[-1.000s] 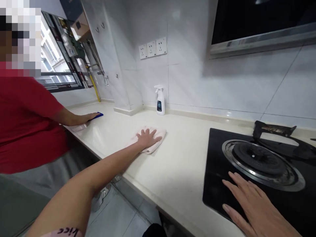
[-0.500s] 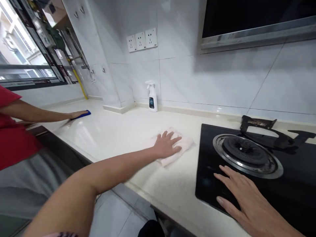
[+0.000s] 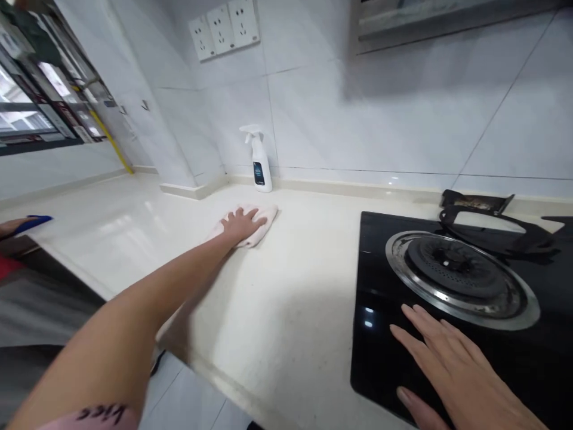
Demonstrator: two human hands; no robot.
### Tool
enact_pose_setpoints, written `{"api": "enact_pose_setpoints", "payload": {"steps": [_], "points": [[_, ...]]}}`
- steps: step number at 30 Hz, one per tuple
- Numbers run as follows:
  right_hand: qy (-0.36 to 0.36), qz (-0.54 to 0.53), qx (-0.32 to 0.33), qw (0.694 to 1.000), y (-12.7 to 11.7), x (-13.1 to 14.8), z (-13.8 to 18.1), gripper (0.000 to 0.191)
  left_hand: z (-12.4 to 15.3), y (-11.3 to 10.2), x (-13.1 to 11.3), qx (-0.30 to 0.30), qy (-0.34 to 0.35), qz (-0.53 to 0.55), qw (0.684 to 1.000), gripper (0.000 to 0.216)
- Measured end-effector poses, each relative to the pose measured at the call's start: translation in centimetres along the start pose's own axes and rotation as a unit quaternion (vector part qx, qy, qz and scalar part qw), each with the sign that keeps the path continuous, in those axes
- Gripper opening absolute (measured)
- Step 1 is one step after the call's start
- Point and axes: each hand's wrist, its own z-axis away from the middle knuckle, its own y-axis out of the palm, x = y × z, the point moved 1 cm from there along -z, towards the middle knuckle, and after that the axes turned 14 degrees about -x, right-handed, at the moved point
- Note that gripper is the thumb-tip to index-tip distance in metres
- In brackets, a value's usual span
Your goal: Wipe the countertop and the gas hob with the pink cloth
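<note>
My left hand presses down on a pale pink cloth on the cream countertop, its fingers spread over it and the cloth bunched beneath the palm. Behind that hand, close to the wall, a white spray bottle with a dark label stands upright. My right hand is open over the front left of the black gas stove, fingers apart and holding nothing. Whether its palm touches the glass I cannot tell. Just beyond its fingertips lies the round burner with its metal ring.
A black pan support lies off the burner at the stove's back. At the far left, another person's hand rests with a blue cloth on the counter. A wall pillar juts out at the back; sockets sit above.
My left hand has slid the pink cloth left and back across the counter, towards the spray bottle. My right hand stays over the stove. The view has tilted down and turned right.
</note>
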Motion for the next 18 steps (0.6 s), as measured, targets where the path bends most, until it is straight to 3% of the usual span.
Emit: {"api": "enact_pose_setpoints", "payload": {"steps": [4,8,14,18], "points": [[-0.013,-0.005,0.005,1.0,-0.3,0.0,-1.2,0.081,-5.1,1.9,-6.6,0.003,-0.002,0.008,1.0,0.082],[0.004,-0.005,0.013,1.0,-0.3,0.0,-1.1,0.073,-6.6,3.1,-13.5,0.012,0.054,0.034,0.998,0.08],[0.037,0.0,0.044,0.998,-0.5,0.5,-1.0,0.061,-3.7,3.3,-22.6,0.021,0.153,0.074,0.985,0.075],[0.07,-0.006,0.088,0.994,-0.7,0.6,-1.7,0.055,0.1,2.7,-25.8,0.016,0.208,0.096,0.973,0.069]]}}
